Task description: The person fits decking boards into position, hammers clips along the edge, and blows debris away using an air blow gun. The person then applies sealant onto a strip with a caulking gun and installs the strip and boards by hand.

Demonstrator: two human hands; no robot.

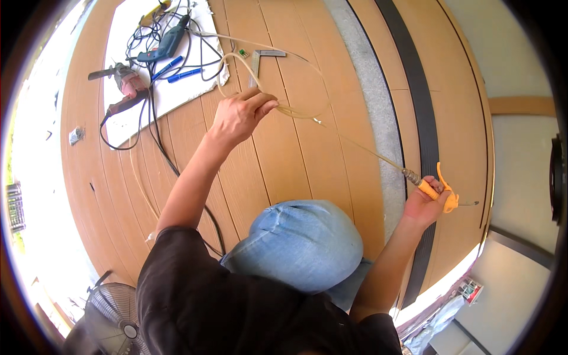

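In my right hand [423, 204], at the right, is an orange air blow gun [451, 202]; the fingers wrap its handle and its thin metal nozzle points right. A pale translucent hose [387, 160] runs from the gun's fitting up and left toward my left hand [241, 115]. That hand is closed, palm down, with the gathered hose pinched at its fingers. Loops of the hose curve above the hand toward the far tools. Just beyond it lies a metal try square [255, 60] on the brown plank floor [284, 154].
On a white board [204, 23] at the far left lie a blue-green power drill [170, 41], a reddish power tool [131, 86], blue markers [186, 75] and tangled black cords. A fan [115, 319] stands near left. A dark strip [423, 106] crosses the right side.
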